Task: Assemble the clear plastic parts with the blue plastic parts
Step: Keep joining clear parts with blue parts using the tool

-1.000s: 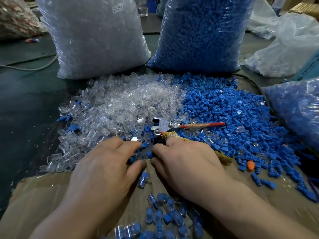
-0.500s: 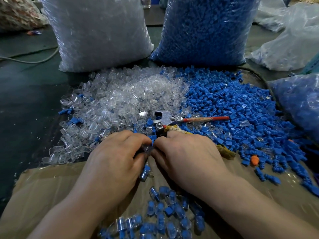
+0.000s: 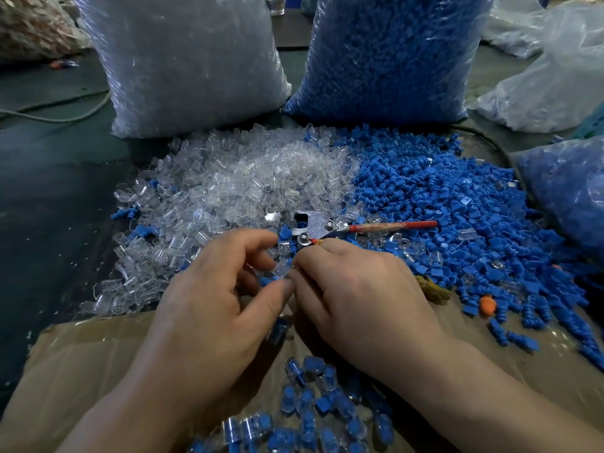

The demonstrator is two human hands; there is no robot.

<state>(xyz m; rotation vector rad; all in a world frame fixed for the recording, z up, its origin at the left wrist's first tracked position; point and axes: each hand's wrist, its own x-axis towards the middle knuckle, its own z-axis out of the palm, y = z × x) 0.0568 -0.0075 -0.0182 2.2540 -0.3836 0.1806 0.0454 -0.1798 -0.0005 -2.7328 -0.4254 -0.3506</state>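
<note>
A heap of clear plastic parts (image 3: 235, 188) lies at the centre left, and a heap of blue plastic parts (image 3: 457, 207) spreads to its right. My left hand (image 3: 215, 308) and my right hand (image 3: 359, 295) meet at the centre. Between their fingertips is a clear part (image 3: 283, 269) with a blue part (image 3: 266, 282) just below it. My left thumb and fingers pinch the pair, and my right fingertips press on the clear part. Several assembled clear-and-blue pieces (image 3: 313, 403) lie on the brown cardboard (image 3: 81, 364) near me.
Metal pliers with red handles (image 3: 330, 228) lie just beyond my fingers. A tall bag of clear parts (image 3: 183, 60) and a bag of blue parts (image 3: 385, 53) stand behind the heaps. More bags sit at the right (image 3: 565, 191). An orange piece (image 3: 487, 305) lies at the right.
Both hands have lifted slightly off the heap's edge and come together; the clear part now shows between the fingertips. The camera has tipped down a little.
</note>
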